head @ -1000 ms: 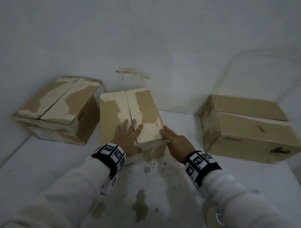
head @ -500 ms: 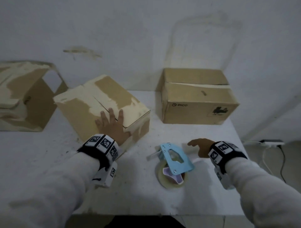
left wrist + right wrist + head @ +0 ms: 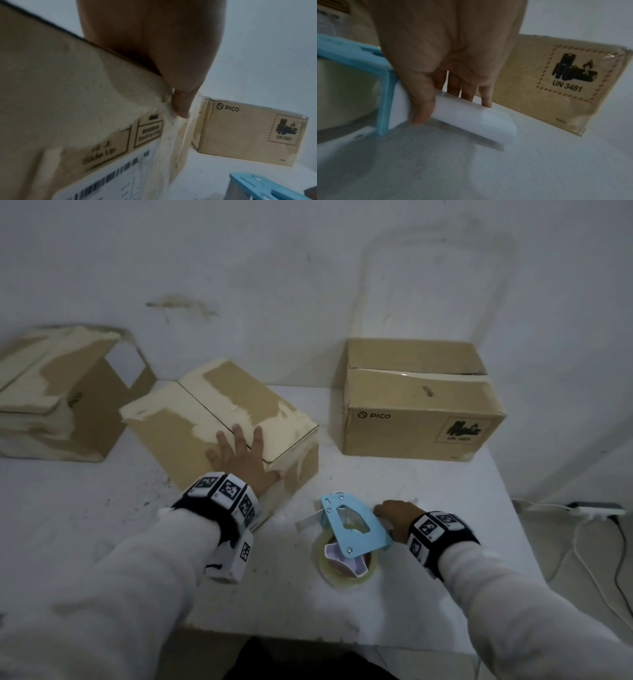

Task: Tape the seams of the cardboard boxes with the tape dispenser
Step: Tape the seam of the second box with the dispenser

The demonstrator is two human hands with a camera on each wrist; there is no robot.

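My left hand (image 3: 239,450) lies flat with straight fingers on top of the middle cardboard box (image 3: 191,419), across its centre seam. In the left wrist view its thumb (image 3: 181,105) hangs over the box (image 3: 68,94) edge. The blue tape dispenser (image 3: 352,525) lies on the table near the front, its tape roll (image 3: 342,570) toward me. My right hand (image 3: 388,513) grips its white handle (image 3: 471,117): the thumb (image 3: 423,102) is on the near side and the fingers (image 3: 467,93) curl behind. The dispenser's blue frame (image 3: 383,97) rests on the table.
A closed PICO box (image 3: 418,409) with a battery label stands at the back right against the wall. A third, worn box (image 3: 58,395) sits at the far left. The white table (image 3: 102,518) ends just right of my right arm; cables (image 3: 589,546) lie on the floor there.
My right hand left the middle box, went down and right, and now holds the dispenser's handle. The left hand stays flat on the box. The view swung right.
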